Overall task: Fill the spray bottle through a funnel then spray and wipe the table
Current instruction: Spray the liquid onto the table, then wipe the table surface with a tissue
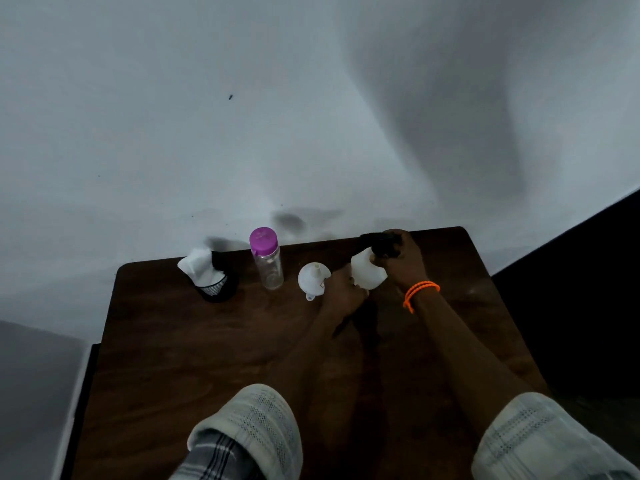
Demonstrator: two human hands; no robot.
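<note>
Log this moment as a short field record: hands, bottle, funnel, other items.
left hand: grips spray bottle's base
right hand: grips black spray head
spray bottle: white, tilted, head on
funnel: upside down on table, beside left hand
water bottle: upright, purple cap on
tissues: in black mesh cup

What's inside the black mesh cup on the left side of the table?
White cloth or tissue is stuffed into the black mesh cup and sticks up above its rim, leaning left. Its lower part shows faintly through the mesh; anything beneath it is covered.
</note>
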